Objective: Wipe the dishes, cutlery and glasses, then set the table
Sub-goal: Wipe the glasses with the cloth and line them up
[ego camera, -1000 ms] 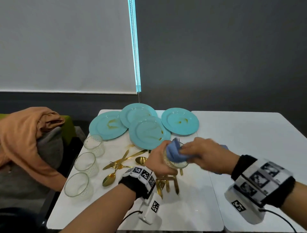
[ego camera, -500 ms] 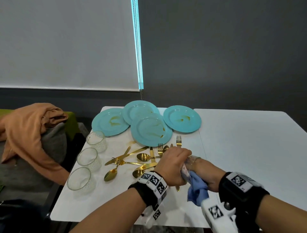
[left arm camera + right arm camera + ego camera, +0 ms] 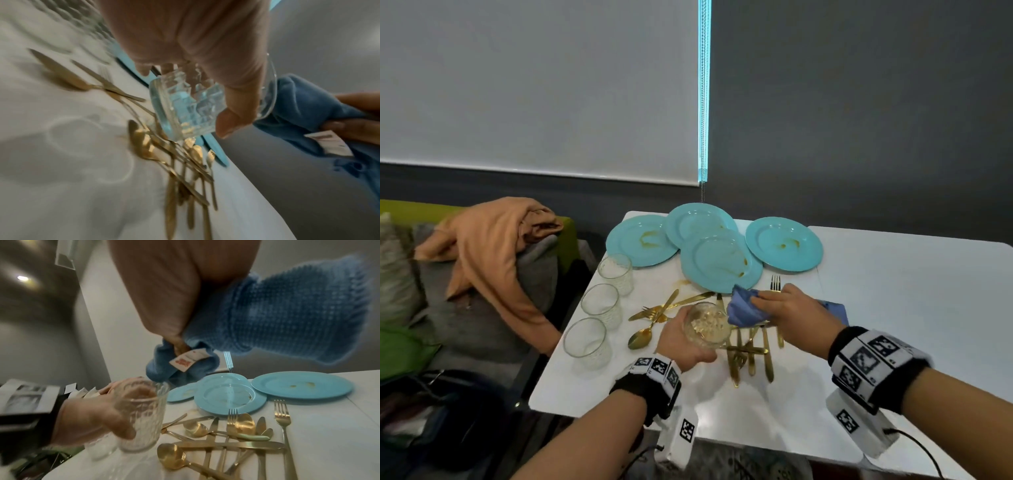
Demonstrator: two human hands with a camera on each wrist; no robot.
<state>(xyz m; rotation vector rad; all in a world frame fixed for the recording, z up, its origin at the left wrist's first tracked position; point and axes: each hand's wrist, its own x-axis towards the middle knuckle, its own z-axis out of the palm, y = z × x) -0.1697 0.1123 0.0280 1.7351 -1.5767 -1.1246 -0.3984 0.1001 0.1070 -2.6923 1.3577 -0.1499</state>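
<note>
Dining spot, maybe restaurant; white table (image 3: 893, 308) w/ plates (image 3: 784, 243), bench seat (image 3: 565, 236), roller blind (image 3: 534, 85)

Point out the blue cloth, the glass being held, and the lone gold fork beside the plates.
blue cloth (image 3: 744, 309): head view, bunched end at the fingertips.
held glass (image 3: 707, 324): head view, open mouth.
lone gold fork (image 3: 282, 414): right wrist view, base of the tines.

we see a white table (image 3: 893, 308) at the frame's centre and right. on it, four teal plates (image 3: 784, 244) overlap at its far edge, three glasses (image 3: 601, 306) line its left side, and gold cutlery (image 3: 751, 356) lies scattered mid-frame.
</note>
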